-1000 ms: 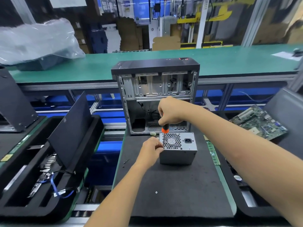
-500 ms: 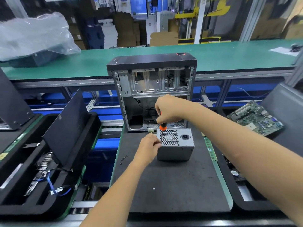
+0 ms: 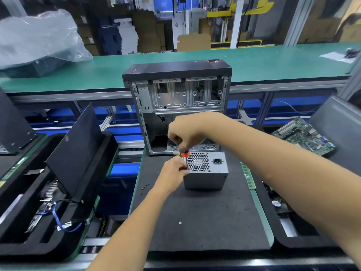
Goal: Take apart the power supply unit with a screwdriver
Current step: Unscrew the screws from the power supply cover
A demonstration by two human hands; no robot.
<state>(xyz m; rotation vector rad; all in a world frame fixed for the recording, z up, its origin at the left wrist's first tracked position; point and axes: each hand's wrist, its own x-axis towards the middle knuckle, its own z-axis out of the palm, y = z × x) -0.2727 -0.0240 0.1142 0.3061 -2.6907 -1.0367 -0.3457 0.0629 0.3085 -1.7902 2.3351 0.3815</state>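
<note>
Near the front edge of the black foam mat (image 3: 205,227) lies one small screw (image 3: 180,222). Mid-mat, the left hand (image 3: 172,173) pinches the boxy grey metal power supply unit (image 3: 207,173); the right hand (image 3: 187,132) grips one orange-collared screwdriver (image 3: 185,154). Behind stands one open computer case (image 3: 177,98).

A grey power supply unit (image 3: 207,173) sits on the dark surface (image 3: 205,218), fan grille facing up. The right hand (image 3: 187,132) grips an orange-collared screwdriver (image 3: 185,154) upright over the unit's 9 o'clock edge, where the left hand (image 3: 173,173) pinches. An open computer case (image 3: 179,102) stands at 12 o'clock.
</note>
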